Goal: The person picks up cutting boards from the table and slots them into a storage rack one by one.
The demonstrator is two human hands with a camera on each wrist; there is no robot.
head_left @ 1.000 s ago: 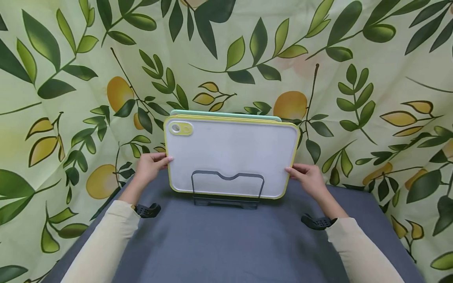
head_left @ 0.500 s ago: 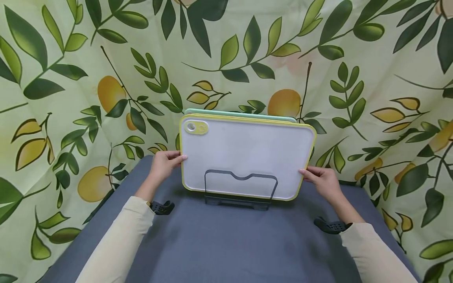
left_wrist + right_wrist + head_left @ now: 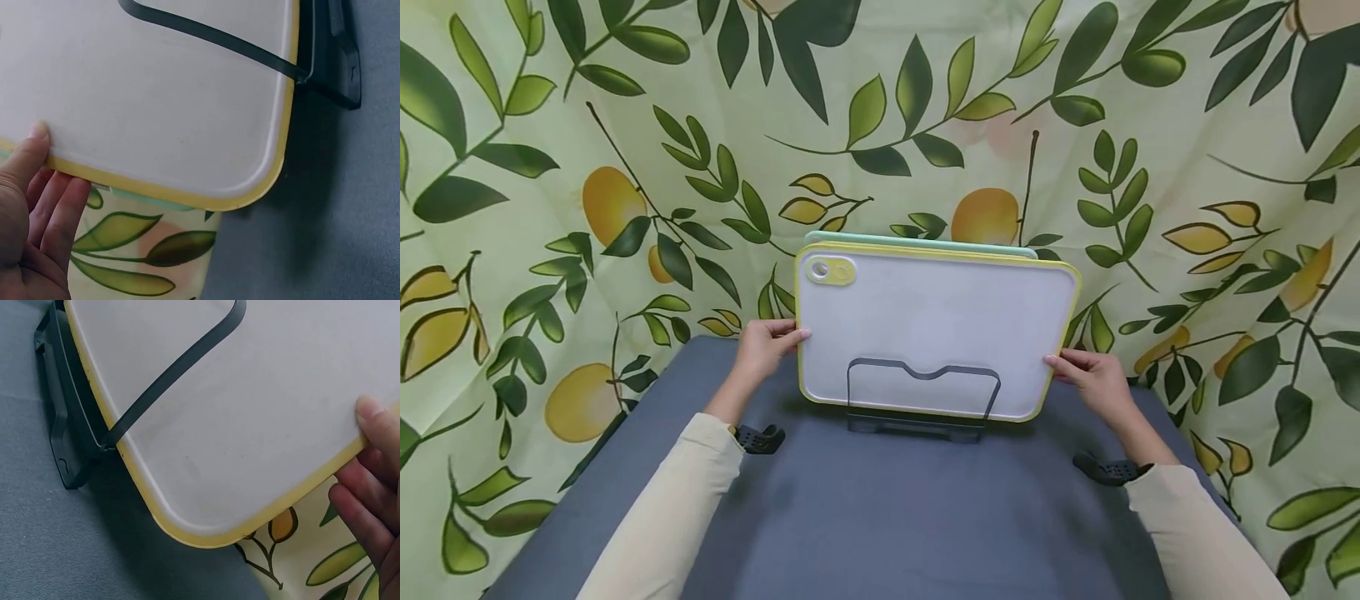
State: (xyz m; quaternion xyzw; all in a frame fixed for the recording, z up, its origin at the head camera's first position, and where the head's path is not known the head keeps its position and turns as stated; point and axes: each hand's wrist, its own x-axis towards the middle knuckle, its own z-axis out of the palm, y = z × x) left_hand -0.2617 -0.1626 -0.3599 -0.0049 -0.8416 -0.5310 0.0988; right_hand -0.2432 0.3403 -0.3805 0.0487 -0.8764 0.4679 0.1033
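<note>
A white cutting board [image 3: 925, 325] with a yellow rim stands on its long edge in a dark metal rack [image 3: 917, 429]. The rack's front wire loop crosses the board's lower face. My left hand [image 3: 763, 350] pinches the board's left edge, thumb on the white face and fingers behind. On the opposite edge my right hand [image 3: 1093, 379] pinches it the same way. Behind this board shows the top strip of a mint-green board [image 3: 925, 242]; the rest of it is hidden. A yellow patch [image 3: 831, 269] with a round hole marks the white board's upper left corner.
The rack rests on a table with a dark grey-blue cloth [image 3: 910, 517]. A curtain [image 3: 880, 100] printed with leaves and orange fruit hangs close behind and at both sides. Dark straps with pads sit at both wrists.
In the head view, the boards, rack and both hands have shifted right together, along with the background shifting left. Both hands keep their pinch on the white cutting board's edges.
</note>
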